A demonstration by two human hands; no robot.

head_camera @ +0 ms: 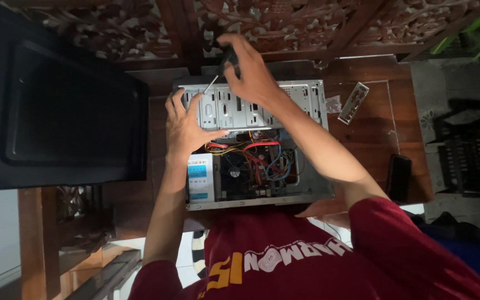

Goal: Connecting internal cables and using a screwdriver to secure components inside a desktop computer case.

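An open grey computer case (312, 183) lies on a wooden table (384, 130), with coloured cables, a fan and a power supply (201, 178) showing inside. My left hand (186, 121) rests flat on the metal drive cage (301, 97) at the case's far end, holding nothing. My right hand (250, 69) is above the cage's far edge and grips a screwdriver (218, 78) by its black handle. The thin shaft points down and left, with its tip at the cage's top edge, just beyond my left fingers.
A large black panel (68, 105) stands to the left of the case. A metal back plate (353, 103) and a small clear bag (333, 104) lie on the table at the right, with a black oblong object (399, 176) nearer. A carved wooden screen (284, 22) runs behind.
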